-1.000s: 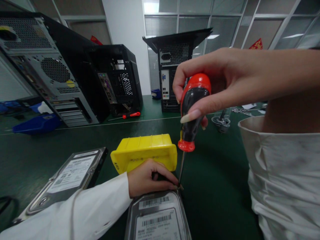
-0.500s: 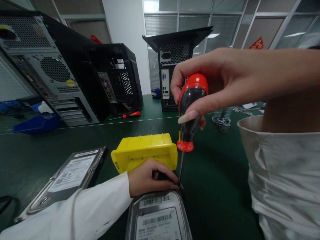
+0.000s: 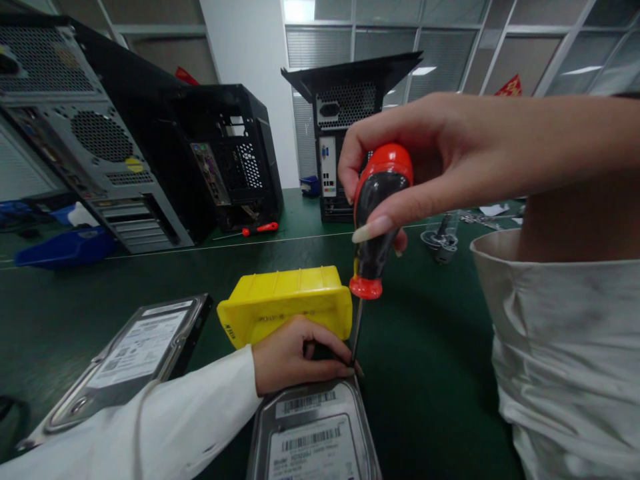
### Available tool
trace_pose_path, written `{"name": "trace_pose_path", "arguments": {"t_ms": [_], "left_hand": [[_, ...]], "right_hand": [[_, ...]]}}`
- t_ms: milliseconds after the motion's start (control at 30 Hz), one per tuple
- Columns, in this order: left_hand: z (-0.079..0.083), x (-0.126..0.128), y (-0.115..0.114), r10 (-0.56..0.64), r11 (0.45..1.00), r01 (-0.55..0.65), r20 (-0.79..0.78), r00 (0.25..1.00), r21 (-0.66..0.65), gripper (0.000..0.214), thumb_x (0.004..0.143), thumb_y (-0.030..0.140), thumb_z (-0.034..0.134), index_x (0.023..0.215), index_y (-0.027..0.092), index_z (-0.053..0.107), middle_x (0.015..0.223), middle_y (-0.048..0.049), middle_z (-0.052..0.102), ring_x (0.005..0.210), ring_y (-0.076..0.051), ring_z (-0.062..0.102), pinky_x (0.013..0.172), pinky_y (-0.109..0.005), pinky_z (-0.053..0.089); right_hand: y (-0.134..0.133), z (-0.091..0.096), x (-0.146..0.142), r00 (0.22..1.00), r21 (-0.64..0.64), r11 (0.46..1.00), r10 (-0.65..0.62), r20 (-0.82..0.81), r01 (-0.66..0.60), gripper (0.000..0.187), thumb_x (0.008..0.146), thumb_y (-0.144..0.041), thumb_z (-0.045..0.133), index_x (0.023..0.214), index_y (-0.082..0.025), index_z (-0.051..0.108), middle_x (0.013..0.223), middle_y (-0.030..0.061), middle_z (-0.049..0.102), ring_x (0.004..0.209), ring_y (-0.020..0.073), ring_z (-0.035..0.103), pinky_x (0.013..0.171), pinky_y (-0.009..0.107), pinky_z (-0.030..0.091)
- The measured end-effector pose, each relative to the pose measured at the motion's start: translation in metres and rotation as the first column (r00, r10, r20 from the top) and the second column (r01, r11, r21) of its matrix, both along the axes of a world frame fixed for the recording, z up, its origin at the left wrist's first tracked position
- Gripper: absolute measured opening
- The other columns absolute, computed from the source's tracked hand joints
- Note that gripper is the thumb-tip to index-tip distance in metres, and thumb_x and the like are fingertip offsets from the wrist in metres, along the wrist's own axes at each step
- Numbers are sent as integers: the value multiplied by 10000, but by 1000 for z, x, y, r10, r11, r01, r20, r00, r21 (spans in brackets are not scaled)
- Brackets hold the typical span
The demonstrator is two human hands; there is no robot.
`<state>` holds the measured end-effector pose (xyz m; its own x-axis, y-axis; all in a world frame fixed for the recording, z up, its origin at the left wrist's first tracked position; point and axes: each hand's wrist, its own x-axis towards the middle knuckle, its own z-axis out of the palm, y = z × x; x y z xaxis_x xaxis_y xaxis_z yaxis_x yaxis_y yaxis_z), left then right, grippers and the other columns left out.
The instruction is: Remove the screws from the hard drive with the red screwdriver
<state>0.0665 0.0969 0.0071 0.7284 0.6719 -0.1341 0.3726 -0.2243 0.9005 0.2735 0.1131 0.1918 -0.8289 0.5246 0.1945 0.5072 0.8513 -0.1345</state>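
Red-and-black screwdriver (image 3: 375, 220) stands almost upright, pinched high on its handle by the right hand (image 3: 430, 153), thumb and fingertips closed narrow round it. A grip that high prob. suits twirling rather than heavy pushing. Its thin shaft drops to the far right corner of the hard drive (image 3: 315, 433), which lies label-up on the green counter (image 3: 430, 373) at the bottom edge of the view, nearest the person. Left hand (image 3: 295, 357), in a white sleeve, is curled tight over the drive's far edge w/ thumb stretched to the shaft tip, likely to pin the drive flat and keep the tip from skating off. Can't make out the screw itself, too small.

Yellow bin (image 3: 285, 303) sits just beyond the left hand, mouth turned away, within easy reach.

Count:
- 2 hands, both busy
- 2 drives: second hard drive (image 3: 135, 353) lies to the left, apart
- 2 drivers: second screwdriver (image 3: 257, 230) lies far back
- 3 PC cases (image 3: 235, 153) along the back
- 1 yellow bin, 1 blue bin (image 3: 65, 247)
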Motion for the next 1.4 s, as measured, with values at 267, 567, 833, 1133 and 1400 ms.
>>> {"name": "trace_pose_path", "arguments": {"t_ms": [267, 567, 833, 1133, 1400], "left_hand": [[2, 0, 2, -45, 998, 45, -12, 999, 40, 219, 751, 289, 626, 852, 110, 702, 902, -81, 702, 717, -133, 595, 568, -198, 408], [4, -4, 5, -107, 992, 109, -40, 993, 66, 243, 775, 306, 601, 899, 124, 705, 888, -77, 701, 667, -117, 571, 480, -180, 337], [5, -1, 2, -60, 995, 65, -66, 996, 75, 258, 763, 329, 610, 885, 122, 704, 875, -82, 695, 736, -148, 593, 571, -203, 407], [4, -1, 3, -37, 998, 40, -60, 998, 54, 262, 740, 359, 632, 842, 129, 709, 814, -67, 690, 689, -136, 577, 544, -200, 396], [4, -1, 3, -4, 1000, 4, -61, 998, 2, 270, 715, 353, 649, 844, 121, 693, 852, -66, 685, 724, -139, 581, 570, -202, 409]], "right_hand": [[-1, -1, -1, 1000, 23, 999, -22, -9, 22, 471, 692, -563, 547, 987, -196, 560, 830, -79, 570, 649, -6, 558, 455, 4, 378], [-1, -1, 0, 1000, 58, 998, 10, 2, -10, 456, 701, -569, 530, 974, -205, 563, 839, -95, 563, 652, -7, 559, 451, 14, 374], [-2, -1, -2, 1000, 102, 995, -5, 3, 5, 475, 694, -584, 520, 979, -208, 566, 816, -88, 547, 646, -18, 521, 431, 28, 325], [-2, 0, 0, 999, 100, 994, 41, 28, -44, 409, 757, -566, 515, 975, -222, 550, 861, -71, 533, 637, -19, 510, 438, 15, 384], [-2, 1, 0, 1000, 68, 998, 10, 25, -12, 492, 716, -599, 519, 1013, -207, 545, 844, -75, 539, 631, -27, 506, 443, 13, 348]]}}
